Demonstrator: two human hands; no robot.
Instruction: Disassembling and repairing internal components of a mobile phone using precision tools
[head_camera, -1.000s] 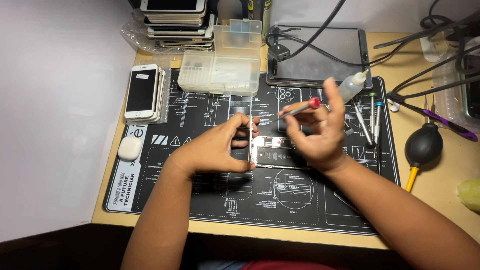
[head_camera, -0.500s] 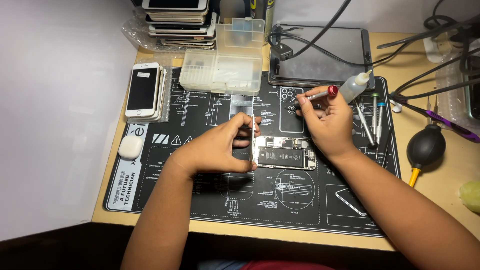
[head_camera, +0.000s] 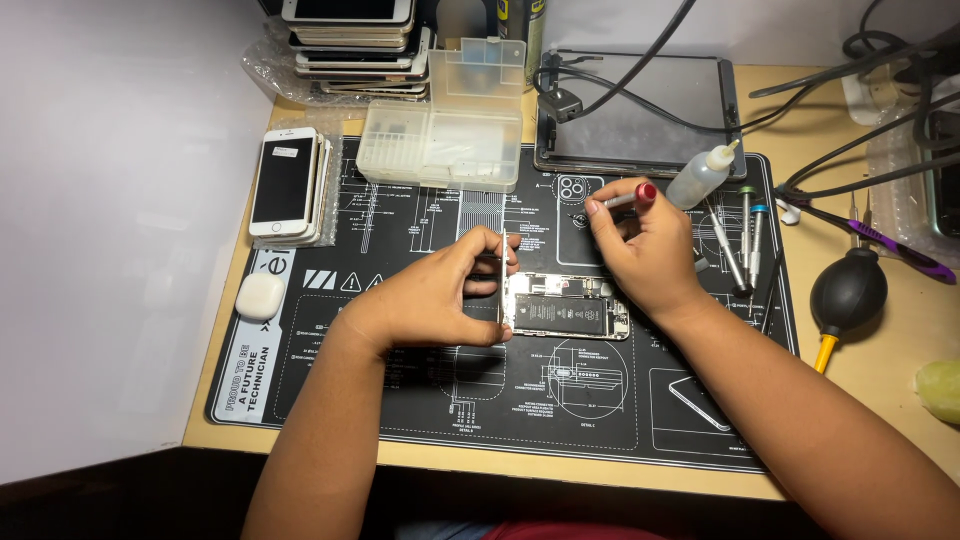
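An opened phone lies on the black repair mat, its battery and board showing. My left hand holds the phone's lifted screen panel upright on edge at the phone's left end. My right hand is above and to the right of the phone, gripping a small screwdriver with a red cap; its tip points left over the mat.
A clear plastic parts box sits at the mat's back. A stack of white phones lies at left, a tablet with cables behind. A squeeze bottle, several screwdrivers, a black air blower and a white case lie around.
My right hand has lifted off the phone and moved up and back with the screwdriver. My left hand keeps the screen panel raised.
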